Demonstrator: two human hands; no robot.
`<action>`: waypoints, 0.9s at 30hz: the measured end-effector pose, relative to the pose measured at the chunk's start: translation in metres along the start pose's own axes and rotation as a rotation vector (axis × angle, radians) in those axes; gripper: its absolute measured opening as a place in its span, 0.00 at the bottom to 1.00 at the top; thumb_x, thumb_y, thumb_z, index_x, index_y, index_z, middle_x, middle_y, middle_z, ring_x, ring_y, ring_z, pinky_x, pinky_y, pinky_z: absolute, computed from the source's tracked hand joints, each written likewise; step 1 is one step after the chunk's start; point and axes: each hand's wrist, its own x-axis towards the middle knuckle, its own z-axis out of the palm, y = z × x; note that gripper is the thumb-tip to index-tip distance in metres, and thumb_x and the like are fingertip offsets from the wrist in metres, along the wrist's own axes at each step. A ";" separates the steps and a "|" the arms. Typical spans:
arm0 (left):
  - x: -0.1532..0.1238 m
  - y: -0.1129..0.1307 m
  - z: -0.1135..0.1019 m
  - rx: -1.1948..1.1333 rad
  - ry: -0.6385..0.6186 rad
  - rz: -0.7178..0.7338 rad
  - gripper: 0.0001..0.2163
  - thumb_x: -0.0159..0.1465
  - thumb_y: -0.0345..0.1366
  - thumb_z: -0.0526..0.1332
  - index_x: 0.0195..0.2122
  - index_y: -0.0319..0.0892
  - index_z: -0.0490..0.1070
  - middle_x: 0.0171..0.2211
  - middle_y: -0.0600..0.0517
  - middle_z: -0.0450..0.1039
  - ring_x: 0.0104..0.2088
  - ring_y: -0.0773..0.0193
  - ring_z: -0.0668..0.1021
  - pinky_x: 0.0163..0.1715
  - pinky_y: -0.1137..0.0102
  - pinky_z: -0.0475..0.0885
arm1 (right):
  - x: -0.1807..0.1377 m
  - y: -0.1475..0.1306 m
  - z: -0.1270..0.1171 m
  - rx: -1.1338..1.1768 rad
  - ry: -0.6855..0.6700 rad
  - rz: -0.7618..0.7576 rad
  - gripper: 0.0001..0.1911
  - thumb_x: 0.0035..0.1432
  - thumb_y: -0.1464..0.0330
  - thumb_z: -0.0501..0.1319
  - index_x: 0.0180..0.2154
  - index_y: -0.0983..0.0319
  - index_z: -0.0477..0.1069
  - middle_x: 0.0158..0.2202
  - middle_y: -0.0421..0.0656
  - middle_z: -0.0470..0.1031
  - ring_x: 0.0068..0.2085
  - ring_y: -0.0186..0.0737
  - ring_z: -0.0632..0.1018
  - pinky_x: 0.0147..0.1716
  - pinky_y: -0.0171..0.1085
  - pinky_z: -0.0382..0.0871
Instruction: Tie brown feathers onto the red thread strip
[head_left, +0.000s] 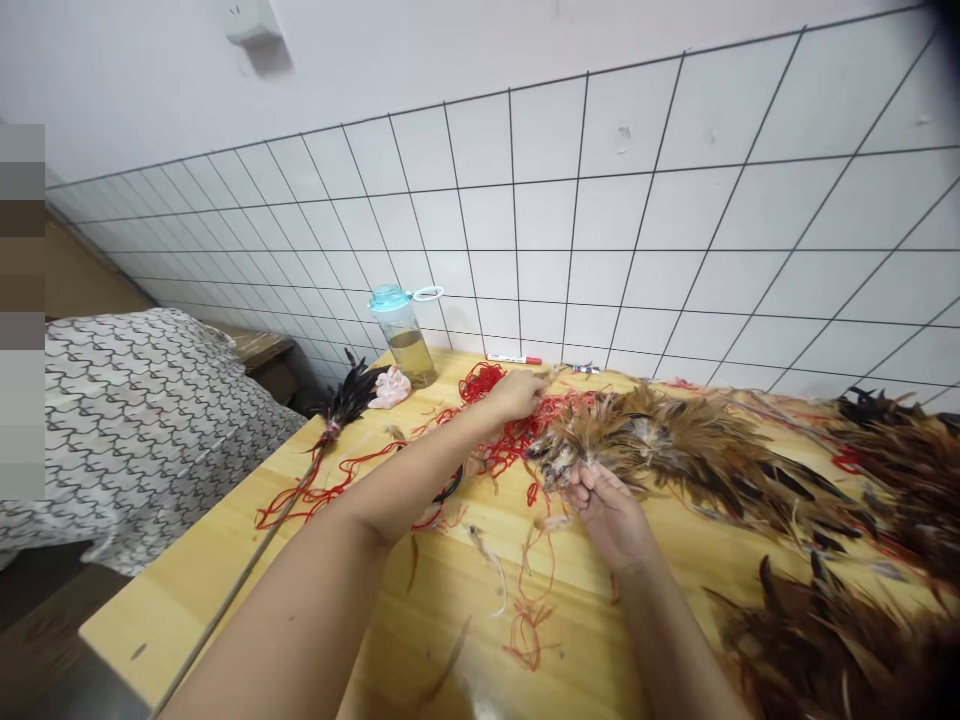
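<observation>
Before us spreads the smooth, wood-grained tabletop (585, 650). Glossy brown feathers (697, 435) fan across its right side; thin red string (514, 440) tangles beside them. Our right hand (606, 500) pinches the feathers' downy base; our left hand (519, 394) reaches farther forward, fingers curled, its hold unclear.

From where I stand, the operator's left hand (519, 396) and right hand (609, 508) are bare. Left arm (420, 470): uncovered past the elbow, one small spot above the elbow crease. Right arm (671, 630): forearm uncovered, tapering to a bare wrist.
</observation>
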 end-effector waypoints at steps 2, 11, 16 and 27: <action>0.000 0.000 -0.006 -0.046 0.029 -0.016 0.06 0.56 0.30 0.58 0.29 0.42 0.75 0.34 0.48 0.76 0.40 0.59 0.76 0.43 0.67 0.69 | 0.000 0.000 -0.001 0.007 -0.001 -0.007 0.13 0.40 0.64 0.73 0.22 0.62 0.71 0.27 0.40 0.68 0.25 0.30 0.61 0.24 0.33 0.56; -0.032 -0.002 -0.085 -0.316 0.172 -0.182 0.09 0.60 0.39 0.54 0.31 0.40 0.69 0.29 0.50 0.75 0.28 0.66 0.74 0.28 0.72 0.67 | 0.003 0.001 -0.004 0.006 -0.038 0.014 0.13 0.41 0.65 0.72 0.23 0.62 0.69 0.25 0.38 0.67 0.24 0.29 0.61 0.26 0.33 0.59; -0.047 -0.003 -0.131 -0.581 0.369 -0.201 0.05 0.58 0.36 0.56 0.29 0.40 0.65 0.30 0.49 0.75 0.29 0.68 0.74 0.33 0.70 0.69 | 0.005 0.000 -0.008 0.012 -0.029 -0.023 0.14 0.40 0.65 0.73 0.23 0.62 0.70 0.26 0.39 0.69 0.24 0.29 0.62 0.24 0.32 0.58; -0.091 -0.041 -0.157 -0.504 0.642 -0.339 0.06 0.52 0.32 0.63 0.24 0.40 0.66 0.20 0.56 0.66 0.23 0.70 0.65 0.26 0.72 0.58 | 0.002 0.002 -0.016 0.043 0.007 -0.065 0.16 0.35 0.66 0.75 0.22 0.62 0.70 0.25 0.38 0.69 0.23 0.27 0.64 0.20 0.28 0.58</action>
